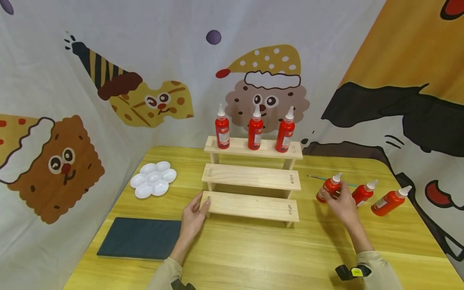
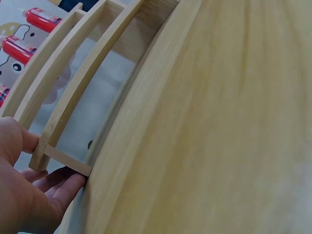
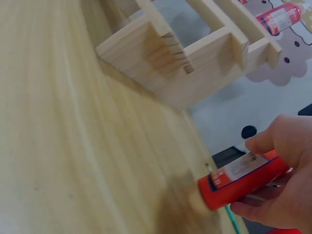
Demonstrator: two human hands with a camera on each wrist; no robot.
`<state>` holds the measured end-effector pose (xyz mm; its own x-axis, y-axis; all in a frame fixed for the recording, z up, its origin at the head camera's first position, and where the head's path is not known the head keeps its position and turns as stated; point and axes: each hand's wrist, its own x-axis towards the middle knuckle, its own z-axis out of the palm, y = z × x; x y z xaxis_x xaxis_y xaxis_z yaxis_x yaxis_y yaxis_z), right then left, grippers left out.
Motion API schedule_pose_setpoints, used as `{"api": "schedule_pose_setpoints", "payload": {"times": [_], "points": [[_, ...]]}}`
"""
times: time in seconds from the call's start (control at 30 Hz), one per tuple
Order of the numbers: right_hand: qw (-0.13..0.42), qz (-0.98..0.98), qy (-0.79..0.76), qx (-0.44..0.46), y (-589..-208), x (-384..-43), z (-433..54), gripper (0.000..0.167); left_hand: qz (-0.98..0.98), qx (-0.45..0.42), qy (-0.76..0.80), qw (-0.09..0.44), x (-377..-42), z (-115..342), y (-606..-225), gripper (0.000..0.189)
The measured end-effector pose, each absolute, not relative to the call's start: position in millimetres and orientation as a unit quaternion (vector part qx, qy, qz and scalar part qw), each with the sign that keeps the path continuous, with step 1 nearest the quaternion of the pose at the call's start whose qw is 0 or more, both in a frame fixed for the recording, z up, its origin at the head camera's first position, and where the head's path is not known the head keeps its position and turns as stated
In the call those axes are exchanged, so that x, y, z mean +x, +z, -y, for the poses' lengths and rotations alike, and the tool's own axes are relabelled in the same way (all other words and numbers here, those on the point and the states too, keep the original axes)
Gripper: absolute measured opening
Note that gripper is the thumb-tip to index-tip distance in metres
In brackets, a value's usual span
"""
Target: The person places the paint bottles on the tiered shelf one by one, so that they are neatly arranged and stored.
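A three-step wooden rack (image 1: 250,205) stands mid-table. My left hand (image 1: 193,217) grips the left end of its lowest step; in the left wrist view the thumb lies at the board end and the fingers (image 2: 68,190) are around the leg. My right hand (image 1: 340,203) holds a red squeeze bottle (image 1: 329,188) with a white nozzle cap, to the right of the rack. In the right wrist view, thumb and fingers are on either side of this bottle (image 3: 239,178). Two similar red bottles, one nearer (image 1: 362,194) and one farther right (image 1: 389,202), stand beside that hand.
Three red bottles (image 1: 255,131) stand on the rack's top step. At left are a white flower-shaped palette (image 1: 153,179) and a dark flat rectangular board (image 1: 139,238). A thin teal-handled brush (image 1: 317,177) lies behind the held bottle. A printed cloth (image 1: 174,48) hangs behind the table.
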<state>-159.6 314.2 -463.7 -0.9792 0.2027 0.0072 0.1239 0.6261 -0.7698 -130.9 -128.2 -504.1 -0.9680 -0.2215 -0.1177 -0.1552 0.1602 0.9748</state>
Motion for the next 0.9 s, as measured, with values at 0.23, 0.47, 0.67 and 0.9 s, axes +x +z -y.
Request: {"api": "schedule_pose_setpoints", "payload": {"times": [0.23, 0.47, 0.67, 0.9], "points": [[0.033, 0.905, 0.417, -0.081, -480.2, -157.2, -317.2, 0.061, 0.761, 0.127, -0.636, 0.026, -132.3, 128.8, -506.2, 0.053], [0.053, 0.905, 0.415, -0.083, -490.2, -158.0, -317.4, 0.055, 0.760, 0.132, -0.636, 0.025, -132.9, 128.5, -506.5, 0.052], [0.060, 0.901, 0.418, -0.095, -490.9, -156.3, -315.5, 0.055, 0.760, 0.129, -0.637, 0.022, -132.7, 127.4, -505.3, 0.052], [0.100, 0.894, 0.429, -0.079, -475.1, -155.5, -309.9, 0.050, 0.761, 0.125, -0.637, 0.026, -132.4, 128.6, -504.8, 0.052]]}}
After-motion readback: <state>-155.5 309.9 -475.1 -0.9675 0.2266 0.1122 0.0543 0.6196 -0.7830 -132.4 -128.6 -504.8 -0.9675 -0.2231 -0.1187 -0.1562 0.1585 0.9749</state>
